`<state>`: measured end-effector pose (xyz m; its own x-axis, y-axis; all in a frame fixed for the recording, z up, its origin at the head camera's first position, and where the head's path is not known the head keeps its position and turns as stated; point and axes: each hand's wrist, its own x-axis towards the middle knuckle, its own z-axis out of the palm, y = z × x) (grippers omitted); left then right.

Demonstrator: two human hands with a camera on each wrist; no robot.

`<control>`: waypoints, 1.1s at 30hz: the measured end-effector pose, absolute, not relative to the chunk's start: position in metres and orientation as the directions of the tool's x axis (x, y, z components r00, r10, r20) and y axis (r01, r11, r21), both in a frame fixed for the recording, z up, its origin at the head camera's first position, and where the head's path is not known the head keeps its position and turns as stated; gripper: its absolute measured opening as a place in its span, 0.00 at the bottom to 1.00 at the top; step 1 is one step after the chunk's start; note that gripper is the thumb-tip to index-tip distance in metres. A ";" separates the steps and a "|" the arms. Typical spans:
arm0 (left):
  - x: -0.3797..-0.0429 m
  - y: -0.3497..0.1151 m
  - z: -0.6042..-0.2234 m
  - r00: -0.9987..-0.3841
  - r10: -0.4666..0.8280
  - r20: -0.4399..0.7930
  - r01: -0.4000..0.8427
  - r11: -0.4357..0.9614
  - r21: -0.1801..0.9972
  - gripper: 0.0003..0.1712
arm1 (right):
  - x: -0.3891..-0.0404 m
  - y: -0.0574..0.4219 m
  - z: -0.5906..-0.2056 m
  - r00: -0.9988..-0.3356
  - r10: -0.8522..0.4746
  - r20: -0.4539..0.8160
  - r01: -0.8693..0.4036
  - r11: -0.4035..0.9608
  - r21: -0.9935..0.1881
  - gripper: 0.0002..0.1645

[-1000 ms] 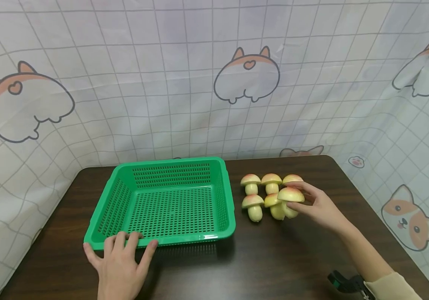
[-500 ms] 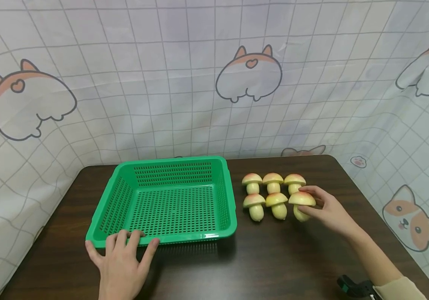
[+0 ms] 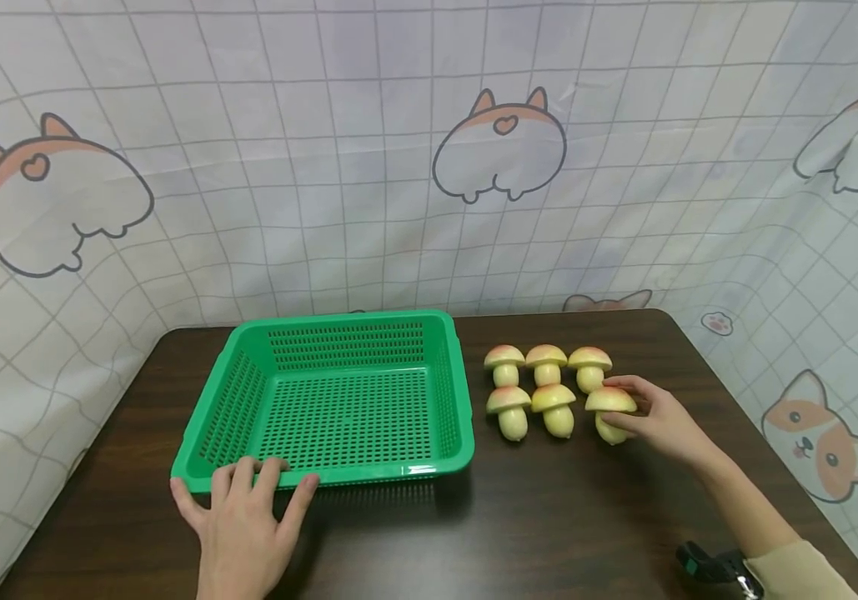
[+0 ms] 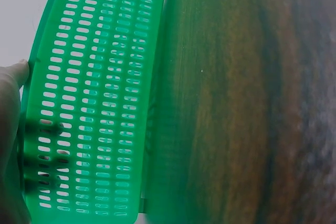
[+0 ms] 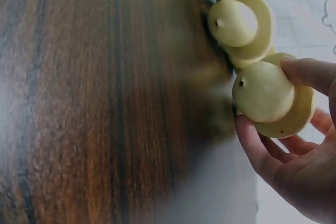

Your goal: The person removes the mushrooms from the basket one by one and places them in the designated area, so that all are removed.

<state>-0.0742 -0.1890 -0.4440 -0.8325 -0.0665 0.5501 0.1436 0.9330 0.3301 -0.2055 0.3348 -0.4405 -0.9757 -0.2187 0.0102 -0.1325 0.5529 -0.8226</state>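
Toy mushrooms with yellow-red caps and pale stems lie in two rows on the dark table. At the right end of the front row, my right hand [image 3: 657,419] holds one mushroom [image 3: 611,402] between thumb and fingers. In the right wrist view its rounded stem end [image 5: 262,92] faces the camera, with the cap behind. The left hand [image 3: 243,525] grips the near rim of a green perforated basket [image 3: 429,468]. Its fingertips hook over to the inside, where they darken the holes of the basket wall [image 4: 94,98]; the thumb [image 4: 20,72] lies along the rim.
Left of the held mushroom is a front-row mushroom [image 3: 554,410], with another mushroom [image 3: 589,368] close behind. The basket stands on the table's left half. A patterned cloth [image 3: 368,208] hangs behind the table [image 3: 534,517], and a black device [image 3: 706,564] sits by the right wrist.
My right hand has moved right with its mushroom, away from the neighbouring front-row mushroom it overlapped, leaving a gap between them. The left hand stays on the basket rim.
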 end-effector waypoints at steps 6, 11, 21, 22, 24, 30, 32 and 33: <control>-0.075 -0.190 -0.443 -0.827 -0.063 0.558 0.150 0.933 0.327 0.26 | -0.208 0.335 -0.442 -0.979 -0.202 0.009 -0.130 0.595 -0.793 0.37; -0.075 -0.190 -0.443 -0.825 -0.062 0.562 0.157 0.930 0.333 0.25 | -0.210 0.333 -0.443 -0.980 -0.197 0.021 -0.143 0.629 -0.764 0.37; -0.074 -0.189 -0.442 -0.828 -0.065 0.556 0.154 0.928 0.339 0.25 | -0.216 0.333 -0.451 -0.978 -0.204 0.044 -0.173 0.674 -0.718 0.38; -0.074 -0.189 -0.442 -0.827 -0.065 0.558 0.155 0.928 0.338 0.25 | -0.216 0.333 -0.452 -0.978 -0.205 0.048 -0.176 0.675 -0.717 0.38; -0.074 -0.188 -0.442 -0.825 -0.062 0.562 0.159 0.928 0.336 0.25 | -0.217 0.333 -0.452 -0.977 -0.209 0.053 -0.182 0.669 -0.720 0.37; -0.074 -0.189 -0.442 -0.828 -0.067 0.557 0.154 0.928 0.340 0.25 | -0.217 0.333 -0.452 -0.974 -0.220 0.045 -0.177 0.628 -0.758 0.38; -0.074 -0.189 -0.442 -0.832 -0.069 0.551 0.148 0.928 0.341 0.25 | -0.217 0.333 -0.452 -0.975 -0.218 0.037 -0.167 0.620 -0.766 0.39; -0.074 -0.189 -0.442 -0.834 -0.070 0.548 0.146 0.929 0.341 0.25 | -0.217 0.333 -0.452 -0.976 -0.216 0.033 -0.163 0.618 -0.769 0.39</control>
